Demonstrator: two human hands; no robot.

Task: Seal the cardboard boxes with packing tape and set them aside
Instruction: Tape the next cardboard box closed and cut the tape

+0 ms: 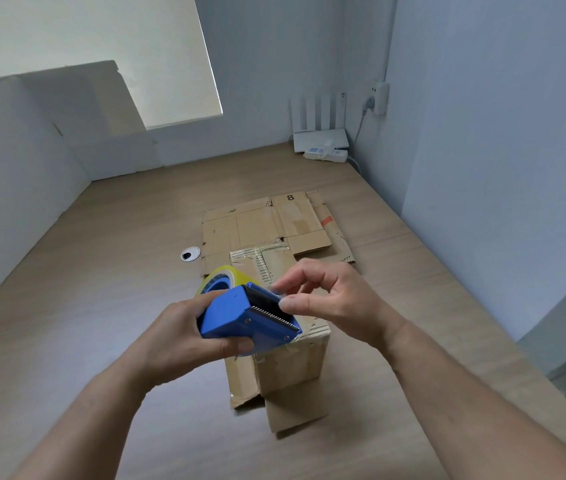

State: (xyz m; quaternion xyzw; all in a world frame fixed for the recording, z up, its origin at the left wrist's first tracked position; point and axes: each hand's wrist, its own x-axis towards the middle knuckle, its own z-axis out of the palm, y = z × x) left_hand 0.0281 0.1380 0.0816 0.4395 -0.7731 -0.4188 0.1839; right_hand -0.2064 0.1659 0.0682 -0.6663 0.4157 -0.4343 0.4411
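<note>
The left hand is gripping the blue tape dispenser, its fingers curled round the body, and is tilting the serrated blade upward, probably so the tape's free edge is facing the eyes. At three o'clock of the dispenser, the right hand is narrowing thumb and forefinger into a pinch just above the blade, holding what looks like the clear tape end, while the other fingers are arching out of the way. The cardboard box is standing on the desk directly under both hands, within easy reach for taping, with one flap lying open at its six o'clock. Flattened cardboard is lying at its twelve o'clock.
</note>
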